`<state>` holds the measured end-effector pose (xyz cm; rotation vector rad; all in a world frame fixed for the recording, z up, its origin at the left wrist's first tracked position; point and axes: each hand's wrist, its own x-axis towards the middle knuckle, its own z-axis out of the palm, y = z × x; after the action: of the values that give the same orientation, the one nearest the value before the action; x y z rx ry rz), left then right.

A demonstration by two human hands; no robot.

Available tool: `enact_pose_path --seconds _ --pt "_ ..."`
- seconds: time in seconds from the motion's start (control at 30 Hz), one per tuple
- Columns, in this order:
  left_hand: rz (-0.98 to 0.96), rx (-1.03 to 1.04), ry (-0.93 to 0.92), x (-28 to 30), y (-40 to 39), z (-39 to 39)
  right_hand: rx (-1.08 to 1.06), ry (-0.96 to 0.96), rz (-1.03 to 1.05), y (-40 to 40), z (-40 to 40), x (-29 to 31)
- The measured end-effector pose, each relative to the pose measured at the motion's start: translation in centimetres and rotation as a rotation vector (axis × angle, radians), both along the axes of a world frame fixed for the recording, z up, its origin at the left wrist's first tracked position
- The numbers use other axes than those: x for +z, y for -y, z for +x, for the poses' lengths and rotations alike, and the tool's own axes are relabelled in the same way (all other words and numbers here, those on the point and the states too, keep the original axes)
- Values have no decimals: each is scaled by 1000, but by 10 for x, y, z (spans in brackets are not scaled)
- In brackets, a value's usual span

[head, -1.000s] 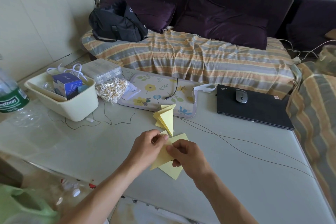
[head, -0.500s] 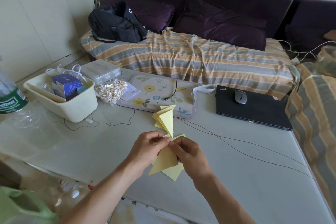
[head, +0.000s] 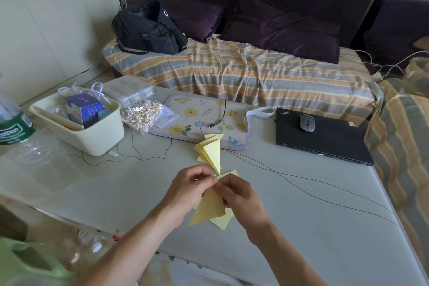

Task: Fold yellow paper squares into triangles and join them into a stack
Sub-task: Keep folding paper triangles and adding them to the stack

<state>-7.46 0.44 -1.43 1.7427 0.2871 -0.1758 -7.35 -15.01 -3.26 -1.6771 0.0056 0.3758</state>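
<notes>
Both my hands meet over the near middle of the table. My left hand (head: 189, 187) and my right hand (head: 240, 195) pinch the top tip of a folded yellow paper triangle (head: 209, 210), whose wide end hangs down toward me. Flat yellow paper squares (head: 224, 222) lie on the table under it, partly hidden by my hands. A little farther away lies a stack of joined yellow triangles (head: 211, 150), its point aimed at my hands.
A cream tub (head: 92, 137) with boxes stands at the left, a bag of small sticks (head: 141, 115) and a floral mat (head: 197, 114) behind it. A shut black laptop (head: 325, 139) with a mouse (head: 307, 122) sits at the right. Thin cables (head: 301, 183) cross the table.
The folded triangle has swung from lying flat to pointing up between my fingertips, and both hands have drawn closer together at its tip.
</notes>
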Motion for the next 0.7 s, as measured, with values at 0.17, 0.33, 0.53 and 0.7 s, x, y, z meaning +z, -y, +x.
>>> enact_pose_path --seconds 0.17,0.33,0.53,0.7 --pt "-28 -35 -21 1 3 -1 4 29 16 1 1 5" --pt "-5 -8 31 1 0 -2 27 10 -6 -1 0 5" --pt "43 -39 45 3 -3 -1 0 24 27 0 -1 5" --pt "61 -9 53 3 0 -3 -6 43 -3 1 0 6"
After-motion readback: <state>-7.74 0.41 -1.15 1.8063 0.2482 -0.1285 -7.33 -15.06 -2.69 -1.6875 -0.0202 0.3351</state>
